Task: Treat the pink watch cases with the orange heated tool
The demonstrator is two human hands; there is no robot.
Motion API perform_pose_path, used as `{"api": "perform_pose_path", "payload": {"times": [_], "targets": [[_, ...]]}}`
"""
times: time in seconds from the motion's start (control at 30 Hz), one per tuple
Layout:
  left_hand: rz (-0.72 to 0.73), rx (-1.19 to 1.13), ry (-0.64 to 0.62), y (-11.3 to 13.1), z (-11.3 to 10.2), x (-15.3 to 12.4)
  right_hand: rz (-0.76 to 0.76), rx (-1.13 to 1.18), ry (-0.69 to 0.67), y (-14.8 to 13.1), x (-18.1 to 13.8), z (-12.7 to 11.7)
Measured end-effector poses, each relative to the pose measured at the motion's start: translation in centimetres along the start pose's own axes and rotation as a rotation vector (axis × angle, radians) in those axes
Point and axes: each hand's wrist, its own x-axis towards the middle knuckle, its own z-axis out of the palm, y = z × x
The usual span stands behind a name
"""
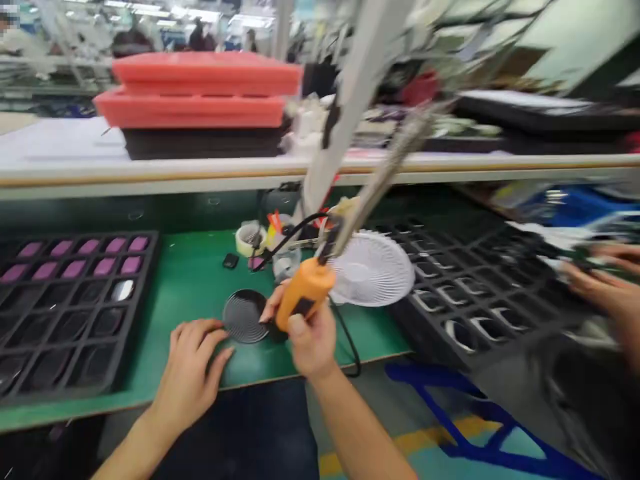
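On the shelf (350, 165) I saw red trays (200, 75) stacked above a black tray (200, 143). Lower down, I made out a tape roll (246, 248), a round white ribbed piece (377, 272), a compartment tray (134, 320) holding purple pieces (74, 269), and a blue frame (440, 392).

My tool (306, 293) looks cased in smooth plastic; the disc (244, 317) looks ridged and slightly glossy; my desk (193, 270) is smooth, with a soft sheen.

1 orange tool (306, 293), 1 blk ridged disc (245, 317), 1 wht fluted dish (373, 270). L blk tray (137, 320): 10 purple pcs (74, 269) in view, 1 silvery pc (123, 290). Shelf (200, 175): 2 red trays (205, 110). Table (195, 267): 1 tape roll (245, 247), 1 sm blk sq (231, 261).
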Motion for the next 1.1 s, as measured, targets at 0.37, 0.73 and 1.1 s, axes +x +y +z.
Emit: {"api": "perform_pose_path", "payload": {"times": [0.37,0.73,1.1], "targets": [[-0.113,-0.097,-0.136,-1.1,-1.2,-2.6,0.047,0.197,0.079,1.7,1.5,3.9],[-0.067,-0.065,-0.109,-0.4,-1.3,-2.2,0.168,0.196,0.045,1.3,0.5,3.6],[-0.069,-0.055,-0.070,0.1,-1.4,-2.0,0.194,0.165,0.033,1.8,0.1,3.2]]}}
